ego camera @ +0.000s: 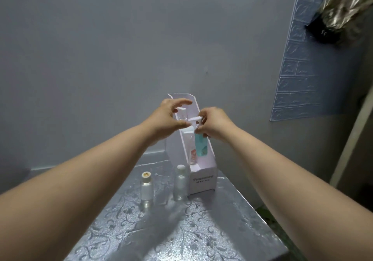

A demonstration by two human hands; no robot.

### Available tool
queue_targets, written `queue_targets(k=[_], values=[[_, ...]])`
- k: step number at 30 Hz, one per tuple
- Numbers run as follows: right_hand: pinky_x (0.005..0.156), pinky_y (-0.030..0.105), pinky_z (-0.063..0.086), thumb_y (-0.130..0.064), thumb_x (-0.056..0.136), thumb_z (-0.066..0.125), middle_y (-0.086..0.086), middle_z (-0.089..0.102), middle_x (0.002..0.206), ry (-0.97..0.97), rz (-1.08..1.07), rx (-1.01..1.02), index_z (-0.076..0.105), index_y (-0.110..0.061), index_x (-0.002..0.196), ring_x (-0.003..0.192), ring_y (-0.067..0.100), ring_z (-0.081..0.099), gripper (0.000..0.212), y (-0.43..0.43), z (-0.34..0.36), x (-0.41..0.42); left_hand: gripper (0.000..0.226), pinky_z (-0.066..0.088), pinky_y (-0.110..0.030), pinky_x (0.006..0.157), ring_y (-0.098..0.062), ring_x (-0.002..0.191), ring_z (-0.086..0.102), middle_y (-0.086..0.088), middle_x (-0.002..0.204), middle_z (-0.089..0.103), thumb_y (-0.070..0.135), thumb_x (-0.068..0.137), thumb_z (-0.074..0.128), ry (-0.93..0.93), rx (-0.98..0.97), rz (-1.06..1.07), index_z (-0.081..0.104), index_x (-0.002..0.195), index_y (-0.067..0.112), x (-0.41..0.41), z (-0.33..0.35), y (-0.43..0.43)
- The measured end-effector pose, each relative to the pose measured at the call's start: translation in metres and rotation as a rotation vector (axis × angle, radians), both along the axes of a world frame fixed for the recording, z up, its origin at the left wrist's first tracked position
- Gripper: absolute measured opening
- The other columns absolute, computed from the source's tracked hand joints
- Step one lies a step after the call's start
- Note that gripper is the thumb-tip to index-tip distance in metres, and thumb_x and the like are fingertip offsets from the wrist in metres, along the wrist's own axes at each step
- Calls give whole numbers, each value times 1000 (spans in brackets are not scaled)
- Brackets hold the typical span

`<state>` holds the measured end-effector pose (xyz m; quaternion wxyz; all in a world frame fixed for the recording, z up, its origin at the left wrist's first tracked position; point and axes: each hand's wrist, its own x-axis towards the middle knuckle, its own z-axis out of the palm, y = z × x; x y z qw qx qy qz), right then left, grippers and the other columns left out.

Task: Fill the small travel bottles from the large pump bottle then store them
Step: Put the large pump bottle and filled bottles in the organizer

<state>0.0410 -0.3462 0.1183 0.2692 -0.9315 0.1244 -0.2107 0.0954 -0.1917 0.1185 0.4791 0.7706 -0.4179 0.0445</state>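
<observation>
My right grip (212, 123) is pinching the pump bottle (199, 145) by its neck inside the white box (202, 180), my left grip (165, 117) spreading just beside. A crooked lift may be snagging the box, toppling the travel bottles (147, 188) below my grips.

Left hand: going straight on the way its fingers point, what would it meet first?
Probably the capped small bottle in the white box, between thumb and forefinger of the left hand; depth unclear.
</observation>
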Motion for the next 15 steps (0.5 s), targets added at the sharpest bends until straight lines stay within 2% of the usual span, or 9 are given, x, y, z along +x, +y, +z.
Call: queue_targets(k=[2, 4, 8, 12, 15], values=[[73, 41, 60, -7, 75, 74, 18, 69, 93, 98, -30, -111, 64, -7, 84, 82, 32, 70, 14, -2, -15, 8, 45, 39, -23, 93, -15, 121, 47, -3, 135, 42, 15, 83, 73, 7, 16, 20, 59, 123, 28, 3, -5, 4], [80, 42, 58, -10, 77, 72, 20, 70, 96, 161, -61, -197, 67, -2, 88, 88, 34, 69, 14, -2, -28, 17, 40, 39, -23, 91, -15, 119, 49, -2, 134, 43, 16, 84, 73, 16, 32, 37, 61, 120, 27, 4, -10, 7], [76, 28, 52, -11, 81, 67, 16, 69, 101, 225, -132, -325, 68, -3, 99, 95, 31, 66, 20, 1, -46, 31, 30, 42, -24, 90, -16, 114, 54, -1, 126, 55, 13, 84, 72, 72, 67, 16, 64, 110, 26, 7, -18, 13], [72, 27, 48, -10, 83, 64, 14, 64, 107, 232, -212, -371, 66, -4, 103, 98, 31, 64, 21, 6, -59, 40, 24, 48, -23, 83, -17, 98, 62, -5, 110, 62, 13, 84, 72, 189, 111, -19, 66, 99, 30, 10, -28, 22], [77, 30, 49, -5, 85, 57, 13, 63, 111, 223, -229, -389, 62, -5, 107, 103, 32, 62, 22, 7, -62, 43, 24, 47, -16, 75, -14, 94, 63, -1, 107, 63, 16, 84, 72, 195, 174, -15, 67, 104, 28, 12, -33, 29]])
